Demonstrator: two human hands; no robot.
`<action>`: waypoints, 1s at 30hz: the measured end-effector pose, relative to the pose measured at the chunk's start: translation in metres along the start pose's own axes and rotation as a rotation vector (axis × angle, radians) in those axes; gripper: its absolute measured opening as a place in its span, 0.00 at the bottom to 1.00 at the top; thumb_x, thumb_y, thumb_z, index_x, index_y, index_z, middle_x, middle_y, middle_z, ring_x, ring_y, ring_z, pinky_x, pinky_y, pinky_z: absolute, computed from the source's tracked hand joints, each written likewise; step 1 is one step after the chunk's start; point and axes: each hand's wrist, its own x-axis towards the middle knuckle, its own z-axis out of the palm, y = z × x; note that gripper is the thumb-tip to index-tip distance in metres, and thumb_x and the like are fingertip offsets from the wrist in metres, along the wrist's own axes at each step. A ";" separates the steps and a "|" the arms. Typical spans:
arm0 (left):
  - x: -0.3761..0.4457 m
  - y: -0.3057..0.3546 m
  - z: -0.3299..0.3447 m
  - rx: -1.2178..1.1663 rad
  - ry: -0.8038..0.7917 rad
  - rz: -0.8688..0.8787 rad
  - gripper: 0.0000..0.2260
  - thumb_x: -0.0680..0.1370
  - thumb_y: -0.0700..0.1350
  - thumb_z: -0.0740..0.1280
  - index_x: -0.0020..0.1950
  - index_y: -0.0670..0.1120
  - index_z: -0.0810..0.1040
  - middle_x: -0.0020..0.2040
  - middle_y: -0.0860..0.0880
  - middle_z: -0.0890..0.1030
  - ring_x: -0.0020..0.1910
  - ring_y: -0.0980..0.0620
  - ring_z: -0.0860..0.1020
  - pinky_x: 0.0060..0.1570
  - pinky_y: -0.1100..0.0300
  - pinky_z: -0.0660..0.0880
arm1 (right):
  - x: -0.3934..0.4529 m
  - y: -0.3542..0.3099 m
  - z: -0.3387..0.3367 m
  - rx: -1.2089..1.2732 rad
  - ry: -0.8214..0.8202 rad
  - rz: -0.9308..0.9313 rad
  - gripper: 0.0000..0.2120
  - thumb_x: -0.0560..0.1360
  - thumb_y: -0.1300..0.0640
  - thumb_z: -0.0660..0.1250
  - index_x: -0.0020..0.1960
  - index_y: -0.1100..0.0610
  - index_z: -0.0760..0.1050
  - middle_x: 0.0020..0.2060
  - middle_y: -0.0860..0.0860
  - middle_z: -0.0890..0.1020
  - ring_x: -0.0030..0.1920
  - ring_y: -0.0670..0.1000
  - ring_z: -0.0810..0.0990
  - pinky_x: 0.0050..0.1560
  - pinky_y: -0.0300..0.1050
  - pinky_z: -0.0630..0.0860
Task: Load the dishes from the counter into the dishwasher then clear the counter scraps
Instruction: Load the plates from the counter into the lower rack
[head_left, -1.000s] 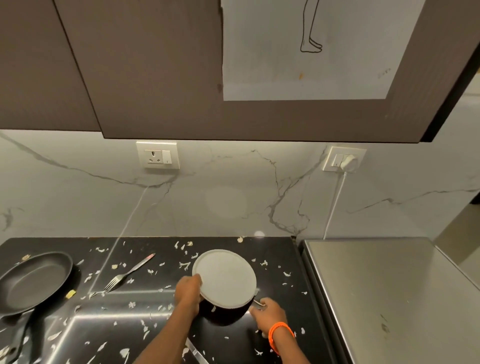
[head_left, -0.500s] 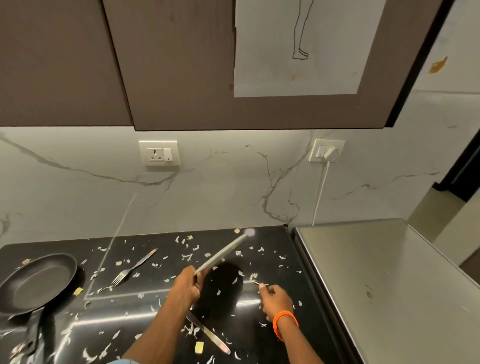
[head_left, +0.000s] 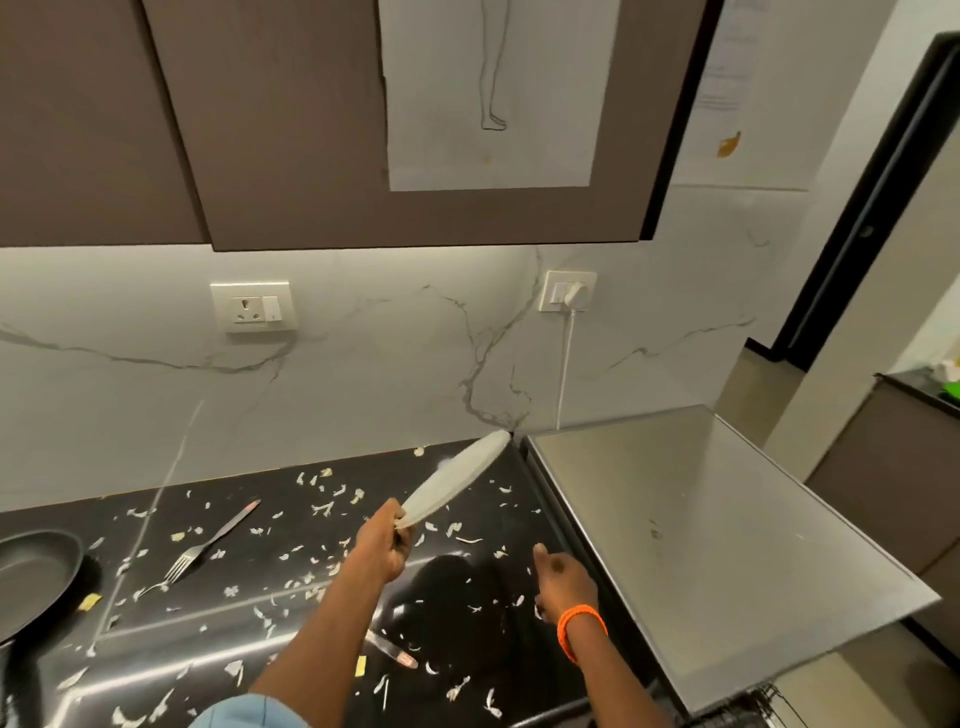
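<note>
plate (head_left: 457, 480) now higher; fork (head_left: 208, 545) beside

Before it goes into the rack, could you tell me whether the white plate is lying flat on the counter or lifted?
Lifted and tilted: the left hand grips the white plate by its lower rim, nearly edge-on above the counter.

Left hand (head_left: 382, 545) raised, fingers curled in pinching grip; right hand (head_left: 563, 577) low, fingers loosely extended, holding nothing.

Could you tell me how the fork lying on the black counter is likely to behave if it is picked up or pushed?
The fork looks like thin metal, so probably stiff and light. It lies flat on the glossy counter, so a push would likely slide it. Being so low, it may be fiddly to pinch.
</note>
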 end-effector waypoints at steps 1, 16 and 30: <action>-0.005 -0.005 0.009 0.045 -0.020 0.024 0.02 0.75 0.34 0.62 0.45 0.38 0.73 0.33 0.43 0.77 0.19 0.55 0.72 0.16 0.69 0.68 | -0.014 -0.007 -0.013 0.007 0.016 -0.012 0.26 0.76 0.32 0.57 0.41 0.53 0.78 0.35 0.53 0.83 0.39 0.56 0.84 0.46 0.57 0.83; -0.074 -0.237 0.140 0.807 -0.253 0.009 0.05 0.73 0.42 0.69 0.44 0.40 0.80 0.26 0.46 0.72 0.22 0.50 0.68 0.23 0.64 0.63 | -0.055 0.162 -0.210 0.478 0.371 0.301 0.20 0.81 0.45 0.63 0.42 0.60 0.79 0.41 0.60 0.82 0.44 0.58 0.80 0.47 0.48 0.76; -0.130 -0.462 0.190 1.108 -0.425 -0.334 0.14 0.73 0.39 0.73 0.58 0.43 0.82 0.52 0.41 0.86 0.52 0.40 0.84 0.52 0.44 0.83 | -0.113 0.392 -0.290 0.426 0.453 0.829 0.07 0.78 0.59 0.67 0.45 0.62 0.79 0.43 0.59 0.80 0.45 0.61 0.79 0.51 0.54 0.79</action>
